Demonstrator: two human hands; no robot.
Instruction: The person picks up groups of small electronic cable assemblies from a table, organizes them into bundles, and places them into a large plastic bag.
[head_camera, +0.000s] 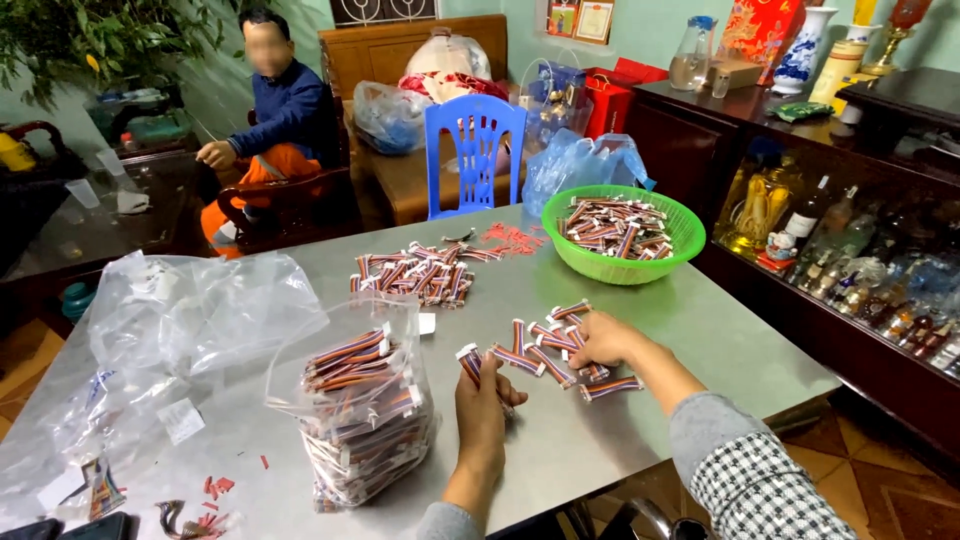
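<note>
Left hand (482, 405) grips one bundle (470, 362) upright; right hand (603, 340), fingers curled, rests on loose bundles (545, 350) at 1 o'clock. Best gather singly, ends aligned; bag (360, 410) at 9 o'clock.

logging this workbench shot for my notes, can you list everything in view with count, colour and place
striped cable bundles loose: several, red, blue and white, table centre by both hands
heap of cable bundles: one pile, same colours, table middle
clear plastic bag of cable bundles: one, upright, table front
empty clear plastic bags: a few, table left
green plastic basket: one, holding bundles, table back right
grey metal table: one
blue plastic chair: one, behind table
seated person: one, back left
glass cabinet of bottles: one, right
left hand: holds one bundle
right hand: rests on loose bundles
</note>
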